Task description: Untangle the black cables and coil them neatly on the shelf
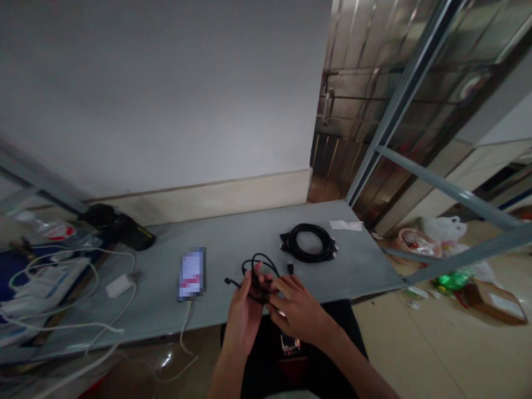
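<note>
A thin black cable [262, 256] is bunched between my two hands over the front edge of the grey table [233, 241]. My left hand [244, 310] has its fingers curled round the bundle from the left, and a plug end [228, 281] sticks out beyond it. From the right, the bent fingers of my right hand [297, 307] grip the same bundle. Just past my right hand lies a small black connector [290, 267]. Behind it rests a thicker black cable [310, 259], coiled into a ring with its plugs at the sides.
A phone [192, 275] with a white cord lies to the left. Beyond it are a white charger [118, 285], a black bottle [124, 228] lying on its side and tangled white cords. A white paper strip [346, 225] sits at the back right. Grey metal posts [401, 102] rise on the right.
</note>
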The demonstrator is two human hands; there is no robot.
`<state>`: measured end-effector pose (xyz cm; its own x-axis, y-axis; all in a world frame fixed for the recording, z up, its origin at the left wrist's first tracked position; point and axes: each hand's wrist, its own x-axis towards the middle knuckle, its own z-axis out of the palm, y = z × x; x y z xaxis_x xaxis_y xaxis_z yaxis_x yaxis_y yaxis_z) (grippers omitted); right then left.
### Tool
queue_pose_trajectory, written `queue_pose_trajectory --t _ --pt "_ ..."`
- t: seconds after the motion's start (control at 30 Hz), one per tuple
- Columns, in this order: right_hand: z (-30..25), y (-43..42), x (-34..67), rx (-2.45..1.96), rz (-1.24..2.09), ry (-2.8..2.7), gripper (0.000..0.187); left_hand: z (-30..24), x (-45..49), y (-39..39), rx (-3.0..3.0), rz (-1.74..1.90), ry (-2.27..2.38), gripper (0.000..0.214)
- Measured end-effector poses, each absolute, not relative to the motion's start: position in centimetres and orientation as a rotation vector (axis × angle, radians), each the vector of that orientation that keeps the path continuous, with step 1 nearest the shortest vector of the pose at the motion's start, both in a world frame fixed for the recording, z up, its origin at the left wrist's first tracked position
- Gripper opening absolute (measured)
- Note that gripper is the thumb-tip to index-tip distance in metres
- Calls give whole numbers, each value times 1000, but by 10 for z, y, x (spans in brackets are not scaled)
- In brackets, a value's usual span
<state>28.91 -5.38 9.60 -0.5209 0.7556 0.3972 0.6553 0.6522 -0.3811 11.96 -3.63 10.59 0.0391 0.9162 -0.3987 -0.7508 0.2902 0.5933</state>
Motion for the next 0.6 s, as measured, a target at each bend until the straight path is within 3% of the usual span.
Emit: queue_pose_trajectory --t 0.3,0.4,0.6 --pt "40 -86 304 -1082 174 -2098 8 93 67 -4 253 1335 848 45" --pt "-7 -114 311 -1058 375 -2143 17 81 50 2 293 1288 934 47" --pt "-91 -136 318 -1721 983 -2133 50 55 42 14 476 1443 1205 60"
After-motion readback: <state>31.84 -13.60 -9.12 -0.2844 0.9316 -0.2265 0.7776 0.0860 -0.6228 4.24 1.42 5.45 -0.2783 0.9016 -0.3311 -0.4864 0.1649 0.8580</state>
